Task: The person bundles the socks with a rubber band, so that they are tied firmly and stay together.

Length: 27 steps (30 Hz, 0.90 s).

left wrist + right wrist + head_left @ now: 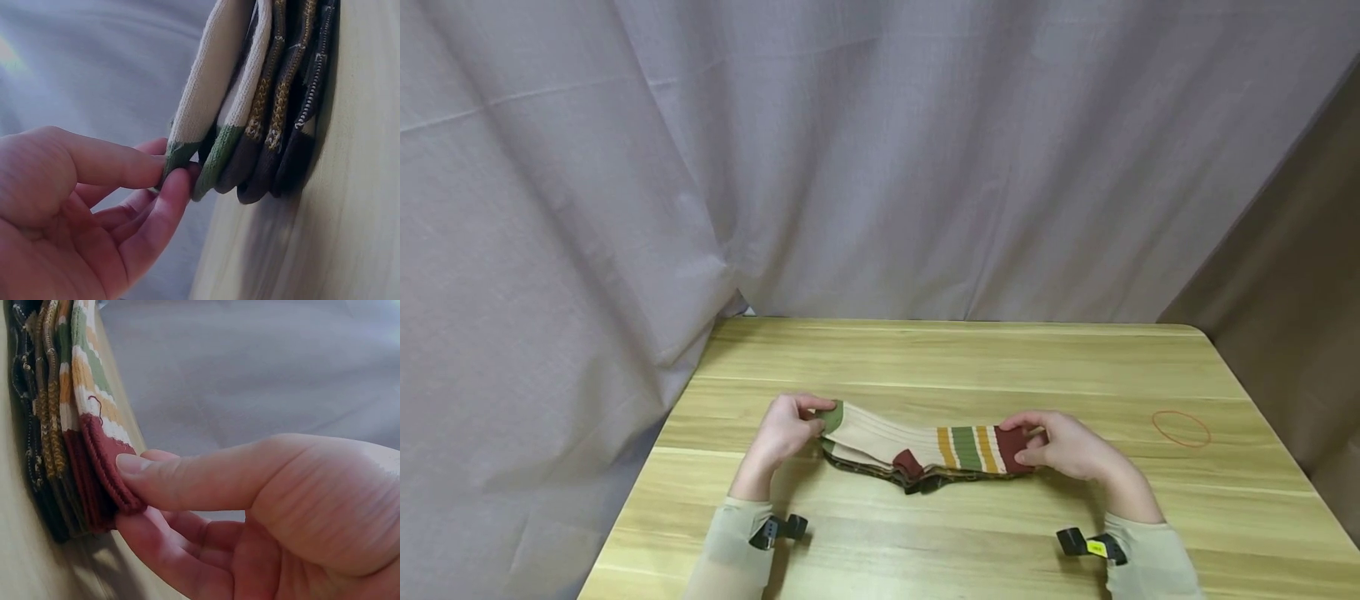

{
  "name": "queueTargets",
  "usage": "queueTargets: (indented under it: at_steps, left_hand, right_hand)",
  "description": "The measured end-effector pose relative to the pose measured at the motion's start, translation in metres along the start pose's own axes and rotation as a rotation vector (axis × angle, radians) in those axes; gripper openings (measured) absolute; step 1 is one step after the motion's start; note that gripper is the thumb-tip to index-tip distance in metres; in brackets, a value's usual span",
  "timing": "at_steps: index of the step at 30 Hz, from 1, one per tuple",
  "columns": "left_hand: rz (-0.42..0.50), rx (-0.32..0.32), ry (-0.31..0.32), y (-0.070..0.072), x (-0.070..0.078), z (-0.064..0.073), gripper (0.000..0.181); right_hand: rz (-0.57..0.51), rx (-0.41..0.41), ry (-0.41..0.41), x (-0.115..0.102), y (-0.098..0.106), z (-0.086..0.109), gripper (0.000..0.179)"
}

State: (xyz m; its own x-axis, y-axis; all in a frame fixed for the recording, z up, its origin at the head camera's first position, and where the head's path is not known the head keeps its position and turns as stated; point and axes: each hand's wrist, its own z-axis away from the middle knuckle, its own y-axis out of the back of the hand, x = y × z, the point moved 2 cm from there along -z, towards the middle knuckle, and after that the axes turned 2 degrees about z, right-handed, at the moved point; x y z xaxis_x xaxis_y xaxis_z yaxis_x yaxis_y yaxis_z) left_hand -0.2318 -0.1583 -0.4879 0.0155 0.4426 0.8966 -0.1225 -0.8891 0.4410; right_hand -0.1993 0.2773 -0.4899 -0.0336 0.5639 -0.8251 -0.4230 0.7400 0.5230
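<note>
A cream sock (887, 435) with a green toe, yellow and green stripes and a maroon heel and cuff lies sideways on top of a stack of socks. My left hand (785, 431) pinches its green toe between thumb and fingers. At the other end, the maroon cuff is held between the thumb and fingers of my right hand (1066, 446). Beneath it, in the left wrist view, are a matching cream sock (250, 94) and several dark patterned socks (275, 112). The right wrist view shows the top cuff (109, 456) slightly apart from the cuffs below.
The stack rests on a wooden table (925, 542). A thin red ring (1182, 428) lies on the table at the right. Grey curtains (880, 167) hang behind the table and along its left side. A black strap device sits on each wrist.
</note>
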Motion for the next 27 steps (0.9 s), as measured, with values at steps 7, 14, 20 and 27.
queueTargets:
  at_steps: [7, 14, 20, 27]
  left_hand:
    - [-0.067, -0.029, 0.022, -0.002, -0.005, -0.001, 0.032]
    - [-0.100, -0.037, 0.012, -0.003, -0.007, -0.004, 0.033]
    - [-0.081, -0.046, 0.018, -0.003, -0.010, -0.004, 0.033]
    - [-0.086, -0.010, -0.017, -0.004, -0.006, -0.005, 0.038]
  right_hand:
    - [0.031, 0.016, 0.002, -0.003, -0.003, -0.001, 0.051]
    - [0.025, 0.038, 0.013, 0.000, -0.002, -0.002, 0.062]
    - [0.036, 0.026, 0.024, 0.005, -0.002, -0.003, 0.072]
    - [-0.050, -0.021, -0.024, 0.010, -0.002, -0.002, 0.070]
